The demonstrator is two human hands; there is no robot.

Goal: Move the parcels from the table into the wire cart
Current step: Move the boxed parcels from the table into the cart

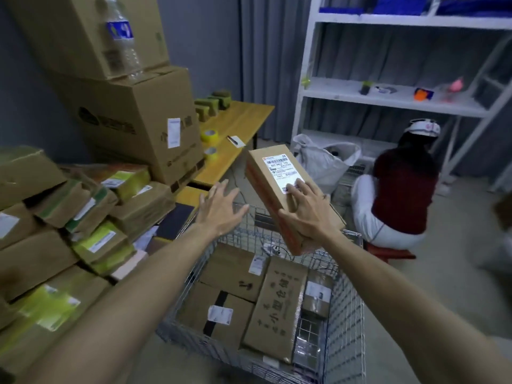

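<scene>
Right grip (307, 214) holds a long brown parcel (273, 173). Fingers spread on its label face, thumb on the side edge. Parcel is tilted, far end up, in the air over the far rim of the wire cart (346, 300), not touching it.

Left grip (219, 209) is empty, fingers spread wide, above the cart's far-left corner.

Cart stands on a grey floor (457, 231), just beside the tabletop (238, 120). Inside it are several boxes lying flat: a long box w/ printed characters (277, 306) and two wider ones w/ labels (221, 314).

Tabletop is yellow wood, along the left wall. Near end has a heap of taped parcels (91, 217), many w/ green wrap, stacked unevenly. Behind them two big cartons (138, 120), stacked, w/ a water bottle (122, 37) in front of the upper one. Farther along are two rolls of yellow tape (209, 135).

Room: grey curtain (266, 51) at the back and white shelving (388, 90) on the right w/ small items. A person (401, 189) sits on a red stool (388, 252), back to camera, near a white bag (324, 162).
</scene>
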